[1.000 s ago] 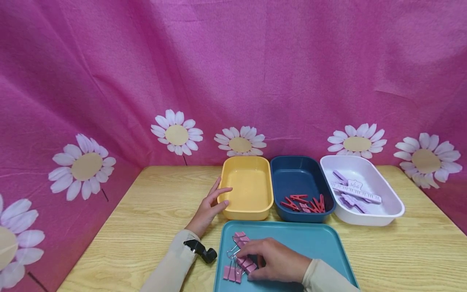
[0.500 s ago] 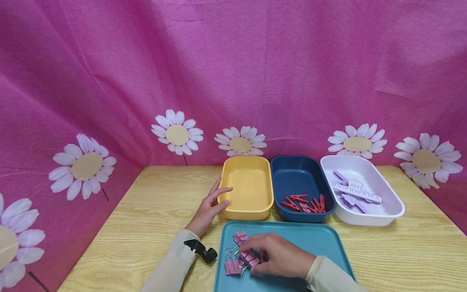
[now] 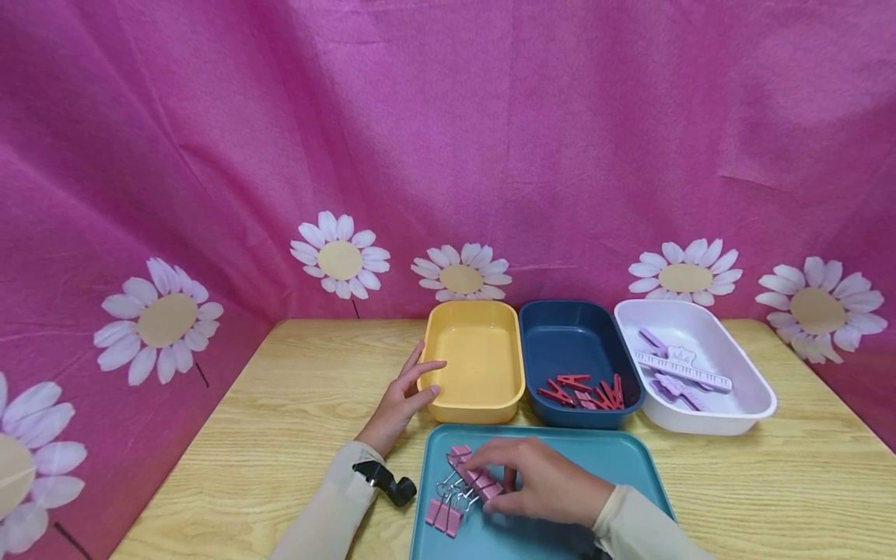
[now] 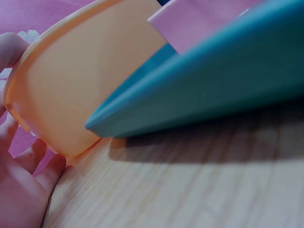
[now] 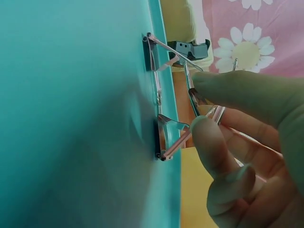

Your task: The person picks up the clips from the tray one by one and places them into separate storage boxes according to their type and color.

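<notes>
In the head view, my right hand (image 3: 549,482) is over the teal tray (image 3: 616,451), thumb and index finger pinching a pink binder clip (image 3: 488,488). The right wrist view has this binder clip (image 5: 194,100) edge-on between the fingertips. More pink binder clips lie against it: one clip (image 3: 442,518) nearer me and another clip (image 3: 459,451) farther back, their wire handles close together. My left hand (image 3: 393,408) holds the near left side of the yellow bin (image 3: 476,414), thumb and index finger over the rim. Its other fingers (image 4: 50,171) lie along the outside wall.
A navy bin (image 3: 581,418) with red clothespins (image 3: 574,379) and a pink clip stands beside the yellow one. Right of it, a white bin (image 3: 756,400) holds lilac clips (image 3: 682,369). A pink flowered cloth (image 3: 560,155) hangs behind the wooden table (image 3: 280,404).
My right hand has shifted a little away from me and to the right, with the pinched binder clip. The nearest clip has turned and come apart from it. My left hand stays put.
</notes>
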`<action>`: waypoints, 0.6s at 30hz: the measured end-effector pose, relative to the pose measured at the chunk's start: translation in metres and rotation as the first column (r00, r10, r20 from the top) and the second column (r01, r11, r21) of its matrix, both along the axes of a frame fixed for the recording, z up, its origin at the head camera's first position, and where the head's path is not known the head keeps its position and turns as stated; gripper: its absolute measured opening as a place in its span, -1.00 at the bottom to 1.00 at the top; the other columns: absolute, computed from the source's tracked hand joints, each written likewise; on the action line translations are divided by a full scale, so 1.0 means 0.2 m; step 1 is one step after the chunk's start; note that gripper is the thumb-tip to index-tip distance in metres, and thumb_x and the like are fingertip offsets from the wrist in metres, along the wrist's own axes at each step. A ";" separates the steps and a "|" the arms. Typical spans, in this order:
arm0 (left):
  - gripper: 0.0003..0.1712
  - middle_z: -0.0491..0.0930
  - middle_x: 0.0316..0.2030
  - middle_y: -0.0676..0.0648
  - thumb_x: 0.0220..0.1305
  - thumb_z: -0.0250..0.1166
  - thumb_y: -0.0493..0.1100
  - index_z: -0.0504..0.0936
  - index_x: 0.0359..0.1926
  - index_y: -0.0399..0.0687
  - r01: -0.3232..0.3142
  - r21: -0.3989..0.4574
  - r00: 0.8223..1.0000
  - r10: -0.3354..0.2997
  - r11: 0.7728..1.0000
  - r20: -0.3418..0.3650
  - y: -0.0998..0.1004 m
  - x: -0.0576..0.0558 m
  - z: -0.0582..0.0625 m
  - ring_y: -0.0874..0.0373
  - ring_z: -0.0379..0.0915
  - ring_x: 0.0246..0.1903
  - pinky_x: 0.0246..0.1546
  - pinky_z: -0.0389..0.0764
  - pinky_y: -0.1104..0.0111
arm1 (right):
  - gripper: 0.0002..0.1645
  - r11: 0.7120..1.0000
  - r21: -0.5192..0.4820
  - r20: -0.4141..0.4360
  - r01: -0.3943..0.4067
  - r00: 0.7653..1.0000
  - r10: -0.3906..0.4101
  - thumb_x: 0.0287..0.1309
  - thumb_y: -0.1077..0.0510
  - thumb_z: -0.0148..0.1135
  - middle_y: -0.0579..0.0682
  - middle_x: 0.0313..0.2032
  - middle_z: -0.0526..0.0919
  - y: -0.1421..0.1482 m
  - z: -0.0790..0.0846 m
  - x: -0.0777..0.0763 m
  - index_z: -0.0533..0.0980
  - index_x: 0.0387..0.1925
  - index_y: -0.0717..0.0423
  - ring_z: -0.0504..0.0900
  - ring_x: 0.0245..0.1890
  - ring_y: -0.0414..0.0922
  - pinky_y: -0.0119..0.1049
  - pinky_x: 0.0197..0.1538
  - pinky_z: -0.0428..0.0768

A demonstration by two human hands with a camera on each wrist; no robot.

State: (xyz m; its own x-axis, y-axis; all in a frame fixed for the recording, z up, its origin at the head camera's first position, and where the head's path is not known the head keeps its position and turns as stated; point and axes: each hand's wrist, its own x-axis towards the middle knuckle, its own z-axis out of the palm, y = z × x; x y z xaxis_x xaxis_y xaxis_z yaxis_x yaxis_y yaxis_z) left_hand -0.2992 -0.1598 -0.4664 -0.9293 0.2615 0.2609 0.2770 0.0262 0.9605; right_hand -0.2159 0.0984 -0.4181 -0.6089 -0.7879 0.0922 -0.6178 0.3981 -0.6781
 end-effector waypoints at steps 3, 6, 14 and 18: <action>-0.56 -0.20 0.52 0.11 0.36 0.21 -0.17 0.50 0.25 -0.03 -0.012 -0.012 1.000 0.012 1.000 -0.007 0.00 0.01 0.00 0.18 -0.24 0.46 0.29 0.22 0.45 | -0.46 1.000 -0.010 0.004 0.014 1.000 -0.014 0.05 0.02 0.44 -0.27 0.05 0.58 0.00 0.01 0.00 0.55 0.12 -0.24 0.54 -0.42 -0.37 -0.43 -0.31 0.60; -0.56 -0.18 0.51 0.13 0.35 0.22 -0.15 0.51 0.24 -0.01 -0.015 -0.013 1.000 0.014 1.000 -0.010 0.00 0.01 0.00 0.19 -0.25 0.46 0.33 0.17 0.40 | -0.45 0.999 -0.021 0.011 0.025 1.000 -0.025 0.05 0.02 0.44 -0.26 0.06 0.58 0.01 0.02 0.00 0.55 0.12 -0.24 0.55 -0.43 -0.36 -0.42 -0.32 0.60; -0.54 -0.16 0.50 0.21 0.35 0.22 -0.15 0.50 0.26 -0.01 -0.016 -0.012 1.000 0.016 1.000 -0.001 0.00 0.00 -0.01 0.16 -0.28 0.47 0.37 0.11 0.30 | -0.46 0.998 -0.059 -0.021 0.029 0.999 -0.031 0.05 0.00 0.44 -0.25 0.01 0.61 0.01 0.03 -0.02 0.56 0.12 -0.19 0.57 -0.42 -0.32 -0.38 -0.30 0.61; -0.55 -0.16 0.50 0.21 0.35 0.23 -0.16 0.50 0.25 -0.02 -0.015 -0.006 1.000 0.015 1.000 -0.001 0.00 0.00 0.00 0.18 -0.28 0.47 0.38 0.10 0.30 | -0.45 0.995 -0.068 -0.017 0.073 0.997 -0.075 0.02 0.00 0.46 -0.25 0.00 0.61 0.01 0.06 -0.05 0.56 0.11 -0.24 0.57 -0.44 -0.31 -0.34 -0.31 0.63</action>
State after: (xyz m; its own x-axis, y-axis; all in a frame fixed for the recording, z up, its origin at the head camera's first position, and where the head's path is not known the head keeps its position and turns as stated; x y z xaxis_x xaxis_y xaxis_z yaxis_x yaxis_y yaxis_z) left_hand -0.2988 -0.1591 -0.4669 -0.9329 0.2489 0.2605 0.2777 0.0360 0.9600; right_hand -0.2250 0.1012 -0.4061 -0.6629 -0.7322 0.1563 -0.6020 0.3971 -0.6928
